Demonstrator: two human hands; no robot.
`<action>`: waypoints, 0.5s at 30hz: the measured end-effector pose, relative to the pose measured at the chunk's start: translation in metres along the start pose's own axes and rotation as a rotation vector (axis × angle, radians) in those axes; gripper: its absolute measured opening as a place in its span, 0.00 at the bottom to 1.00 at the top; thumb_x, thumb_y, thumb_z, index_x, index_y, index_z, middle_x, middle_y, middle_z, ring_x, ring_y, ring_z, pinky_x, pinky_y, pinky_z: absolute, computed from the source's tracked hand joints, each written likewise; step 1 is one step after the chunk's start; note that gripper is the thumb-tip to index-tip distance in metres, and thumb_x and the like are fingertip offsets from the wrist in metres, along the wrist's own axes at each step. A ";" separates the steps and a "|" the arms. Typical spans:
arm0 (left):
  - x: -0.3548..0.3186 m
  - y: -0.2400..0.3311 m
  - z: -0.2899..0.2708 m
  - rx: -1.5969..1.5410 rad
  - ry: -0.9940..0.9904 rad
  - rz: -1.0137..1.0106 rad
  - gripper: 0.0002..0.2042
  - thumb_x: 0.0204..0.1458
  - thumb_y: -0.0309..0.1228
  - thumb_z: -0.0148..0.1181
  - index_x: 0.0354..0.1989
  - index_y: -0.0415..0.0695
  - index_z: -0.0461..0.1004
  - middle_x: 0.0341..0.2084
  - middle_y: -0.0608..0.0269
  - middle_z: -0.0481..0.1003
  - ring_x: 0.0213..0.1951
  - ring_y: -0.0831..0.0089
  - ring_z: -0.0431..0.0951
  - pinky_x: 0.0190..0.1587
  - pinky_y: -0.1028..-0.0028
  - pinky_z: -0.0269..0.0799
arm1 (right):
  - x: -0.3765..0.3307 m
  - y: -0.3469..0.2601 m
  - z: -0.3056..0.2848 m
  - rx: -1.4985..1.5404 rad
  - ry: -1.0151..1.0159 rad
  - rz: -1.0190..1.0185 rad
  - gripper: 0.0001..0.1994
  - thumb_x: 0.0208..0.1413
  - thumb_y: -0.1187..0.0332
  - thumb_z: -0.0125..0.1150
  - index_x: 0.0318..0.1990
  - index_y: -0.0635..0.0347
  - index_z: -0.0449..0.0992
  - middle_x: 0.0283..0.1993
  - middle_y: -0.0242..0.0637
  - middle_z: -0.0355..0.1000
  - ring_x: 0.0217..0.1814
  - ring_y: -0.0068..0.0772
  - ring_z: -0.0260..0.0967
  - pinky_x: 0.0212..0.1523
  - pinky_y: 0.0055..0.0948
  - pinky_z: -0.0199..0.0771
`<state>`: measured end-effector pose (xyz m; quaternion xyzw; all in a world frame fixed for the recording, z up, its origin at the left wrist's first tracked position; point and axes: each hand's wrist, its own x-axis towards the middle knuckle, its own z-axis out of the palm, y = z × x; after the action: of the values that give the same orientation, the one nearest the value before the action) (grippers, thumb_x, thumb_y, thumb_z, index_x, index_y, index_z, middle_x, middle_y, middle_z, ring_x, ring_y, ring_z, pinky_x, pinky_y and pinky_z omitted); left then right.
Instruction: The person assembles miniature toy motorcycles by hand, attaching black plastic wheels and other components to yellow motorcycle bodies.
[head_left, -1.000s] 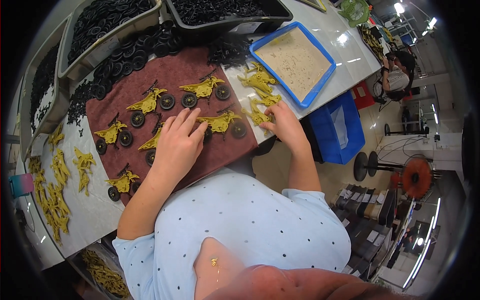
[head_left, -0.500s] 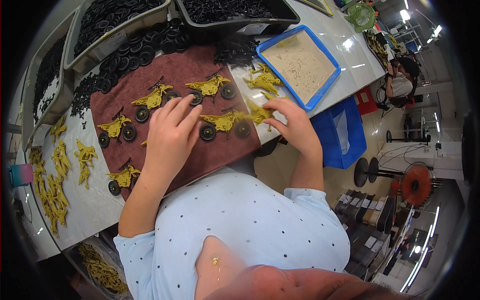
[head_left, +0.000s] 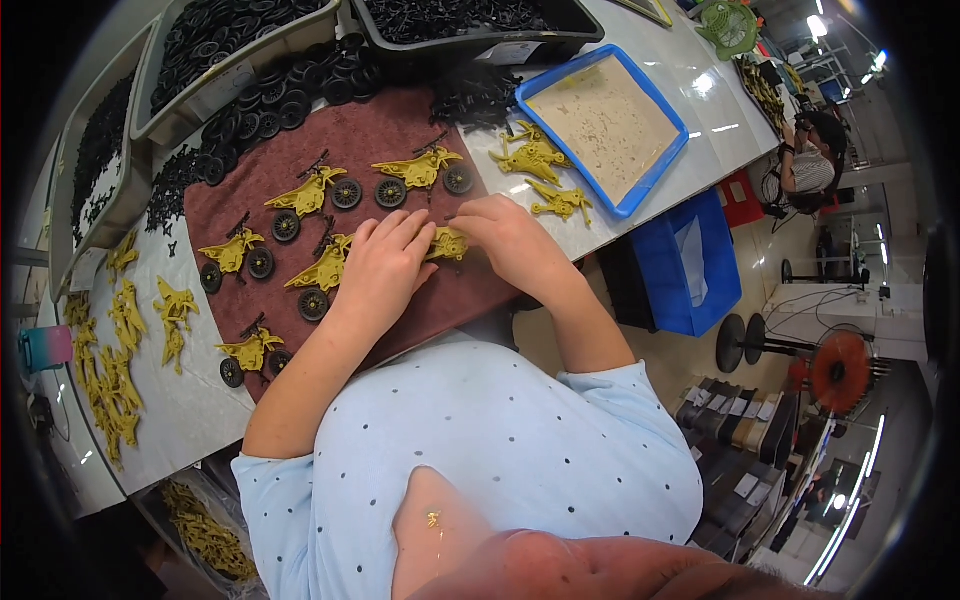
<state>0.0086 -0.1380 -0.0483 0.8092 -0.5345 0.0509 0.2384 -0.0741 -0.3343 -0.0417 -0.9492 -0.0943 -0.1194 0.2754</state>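
Over the dark red towel [head_left: 350, 140], my left hand [head_left: 385, 268] curls its fingers and thumb about a yellow toy motorcycle body [head_left: 449, 244]. My right hand [head_left: 508, 244] grips the right end of the same body, its fingers bent and its thumb hidden. My hands cover both ends of this body, so any wheels on it are out of sight. A toy motorcycle [head_left: 320, 272] with a black wheel lies just left of my left hand, partly covered by it. Other toy motorcycles with black wheels and handlebars [head_left: 305, 190] lie around on the towel.
Grey bins of black wheels [head_left: 225, 40] and small black parts [head_left: 460, 20] stand along the back. Two yellow bodies [head_left: 560, 202] lie by a blue-rimmed tray [head_left: 605, 130]. More yellow parts [head_left: 105, 390] lie at left. A blue bin [head_left: 690, 260] stands below the table's right edge.
My right hand has come left from beside the tray onto the towel. My left hand has shifted right, uncovering a toy motorcycle, and both hands now meet at one yellow body.
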 end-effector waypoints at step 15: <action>0.002 0.004 0.004 -0.016 0.069 -0.003 0.18 0.40 0.28 0.66 0.43 0.39 0.75 0.42 0.62 0.75 0.46 0.67 0.72 0.49 0.65 0.63 | -0.003 0.001 0.005 0.022 0.034 0.012 0.14 0.45 0.77 0.62 0.42 0.63 0.76 0.45 0.42 0.71 0.47 0.46 0.68 0.48 0.35 0.69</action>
<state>0.0056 -0.1425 -0.0498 0.8057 -0.5252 0.0742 0.2635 -0.0756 -0.3324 -0.0472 -0.9446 -0.0853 -0.1327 0.2880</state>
